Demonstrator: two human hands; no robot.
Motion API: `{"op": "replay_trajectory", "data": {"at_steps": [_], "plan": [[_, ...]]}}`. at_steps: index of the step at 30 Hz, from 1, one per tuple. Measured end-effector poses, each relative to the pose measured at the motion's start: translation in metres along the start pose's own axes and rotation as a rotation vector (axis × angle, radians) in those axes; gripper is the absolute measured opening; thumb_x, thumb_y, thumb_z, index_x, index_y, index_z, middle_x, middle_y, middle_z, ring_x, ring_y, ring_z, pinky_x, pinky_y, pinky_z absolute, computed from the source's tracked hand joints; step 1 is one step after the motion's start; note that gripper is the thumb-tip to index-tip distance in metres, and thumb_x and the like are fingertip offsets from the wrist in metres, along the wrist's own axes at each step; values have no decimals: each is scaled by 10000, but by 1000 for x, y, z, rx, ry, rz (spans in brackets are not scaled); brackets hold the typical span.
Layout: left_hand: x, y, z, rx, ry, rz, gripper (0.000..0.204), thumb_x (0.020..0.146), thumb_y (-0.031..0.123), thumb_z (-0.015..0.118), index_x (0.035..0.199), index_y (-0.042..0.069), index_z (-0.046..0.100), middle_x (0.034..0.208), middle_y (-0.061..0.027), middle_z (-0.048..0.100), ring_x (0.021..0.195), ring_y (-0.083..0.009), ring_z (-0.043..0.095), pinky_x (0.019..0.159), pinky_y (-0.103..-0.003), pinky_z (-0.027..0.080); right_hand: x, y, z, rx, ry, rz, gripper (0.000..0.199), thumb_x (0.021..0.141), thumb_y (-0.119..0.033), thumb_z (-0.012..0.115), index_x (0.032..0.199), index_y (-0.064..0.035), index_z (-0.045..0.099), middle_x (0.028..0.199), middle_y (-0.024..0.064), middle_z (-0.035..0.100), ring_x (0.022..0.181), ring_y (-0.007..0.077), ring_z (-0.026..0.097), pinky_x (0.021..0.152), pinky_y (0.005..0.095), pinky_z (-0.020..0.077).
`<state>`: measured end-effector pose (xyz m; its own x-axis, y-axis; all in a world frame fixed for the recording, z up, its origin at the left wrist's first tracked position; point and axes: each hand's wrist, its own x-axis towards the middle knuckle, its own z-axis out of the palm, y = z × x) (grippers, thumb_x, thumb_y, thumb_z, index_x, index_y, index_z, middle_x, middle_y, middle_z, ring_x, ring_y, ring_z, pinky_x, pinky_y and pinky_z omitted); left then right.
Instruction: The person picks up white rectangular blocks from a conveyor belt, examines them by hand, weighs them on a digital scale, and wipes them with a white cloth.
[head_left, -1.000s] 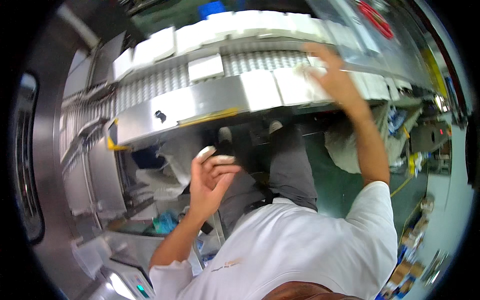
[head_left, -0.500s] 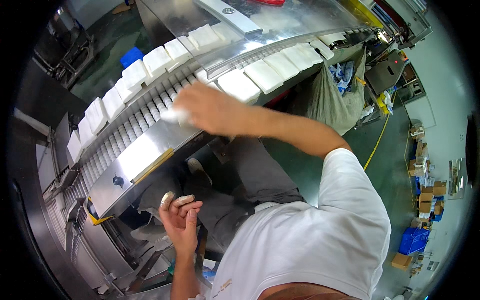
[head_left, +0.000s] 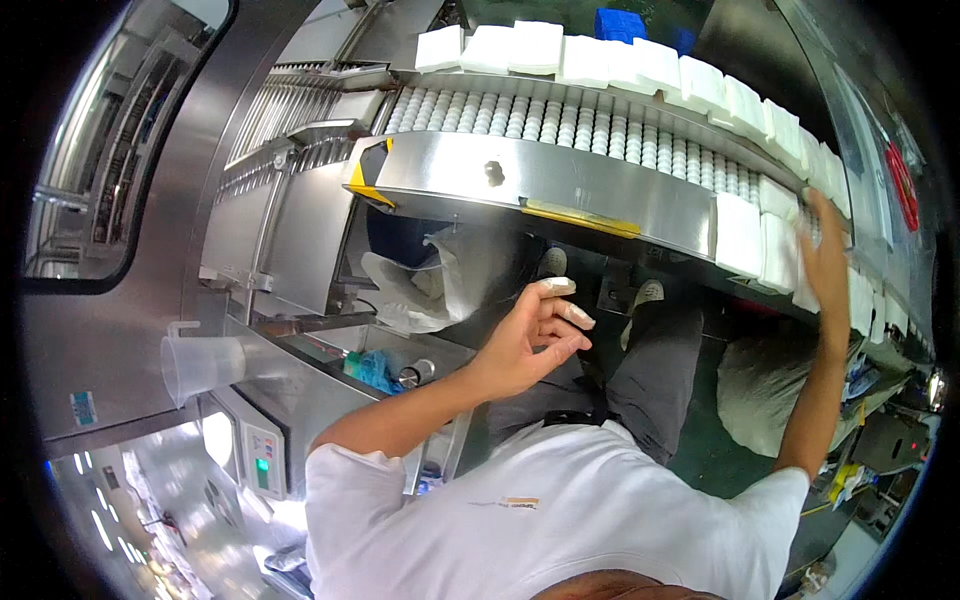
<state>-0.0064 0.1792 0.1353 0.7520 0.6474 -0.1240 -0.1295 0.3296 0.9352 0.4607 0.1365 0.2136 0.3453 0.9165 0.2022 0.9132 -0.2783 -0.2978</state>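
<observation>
My right hand [head_left: 825, 255] reaches out at the right, over the near row of white folded pads [head_left: 738, 235] on the metal conveyor [head_left: 580, 185]. Its fingers look stretched and apart, beside the pads; whether they touch one is unclear. My left hand [head_left: 535, 338] hangs in front of my body, its fingers loosely bent and nothing in them. Pale wraps [head_left: 557, 287] cover at least two of its fingertips. Between the near edge and a far row of white pads [head_left: 610, 62] runs a bed of white rollers [head_left: 545, 120].
A clear plastic jug [head_left: 203, 366] and a scale [head_left: 262, 460] with a green display stand at the left. A transparent cover [head_left: 875, 150] lies over the conveyor's right part. Below that end hangs a grey-green sack [head_left: 760, 395]. Beyond the far row sits a blue box [head_left: 620, 24].
The view has swung left, bringing the jug and scale in. My right hand, earlier over the rollers with a blurred white piece, is now further right along the near row. My left hand stays loosely bent.
</observation>
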Motion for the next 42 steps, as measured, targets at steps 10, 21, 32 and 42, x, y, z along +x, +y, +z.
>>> {"op": "replay_trajectory", "data": {"at_steps": [10,21,32,42], "plan": [[7,3,1,138,-62,2,552,997,-18,612,1469,19,327,1220,-159,631,1048,-215,702,934,-339,557,-66,-66,46,-378,-9,-408,916,742,-225,832,1530,-4,421,1501,175,519,1455,323,446,1256,581,226],[11,2,8,165,-28,40,444,1024,72,641,1414,-7,444,1154,-176,680,980,-234,725,834,-330,583,35,46,10,-222,-44,-12,391,1006,-281,566,1368,-153,639,1275,180,672,1239,349,600,1069,468,468],[9,2,10,160,-20,32,405,1024,57,627,1388,-2,460,1139,-166,683,958,-232,721,835,-340,578,-73,19,-18,-39,191,-170,639,919,-337,731,1434,-24,519,1434,232,541,1338,371,512,1142,503,386],[12,1,12,175,-33,6,412,1020,53,631,1393,-1,465,1129,-162,681,982,-227,713,861,-338,572,-97,-11,17,-548,148,-362,498,943,-161,554,1409,9,522,1442,153,564,1389,296,503,1212,502,320]]}}
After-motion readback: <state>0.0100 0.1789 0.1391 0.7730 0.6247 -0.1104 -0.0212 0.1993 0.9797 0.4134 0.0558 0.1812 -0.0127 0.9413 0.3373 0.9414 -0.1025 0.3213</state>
